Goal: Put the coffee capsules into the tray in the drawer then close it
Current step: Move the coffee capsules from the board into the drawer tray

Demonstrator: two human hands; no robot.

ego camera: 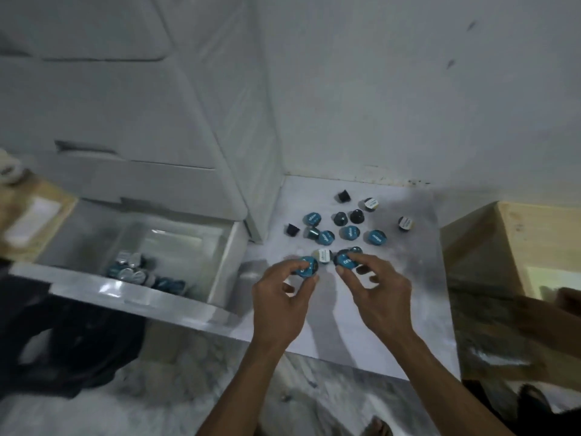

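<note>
The person's left hand (284, 289) is pinching a blue-topped capsule (305, 267) between thumb and curled fingers, just above the white surface (361, 325). The right hand (374, 283) is pinching a second blue capsule (345, 262) the same way, its fingertips curling round the lid. Both hands are working close together at the centre of the view, near each other but apart.

Beyond them, toward twelve o'clock, loose capsules (349, 232) are lying scattered on the surface: several with blue lids facing up, a few with white lids, and some dark ones lying on their sides or upside down. A white-lidded capsule (323, 255) is sitting between the two held ones.

At nine o'clock the white drawer (135, 292) is standing open, and the clear tray (176, 240) inside it is holding a heap of capsules (138, 270) in its near corner. At three o'clock a pale wooden box (503, 247) is standing beside the surface.
</note>
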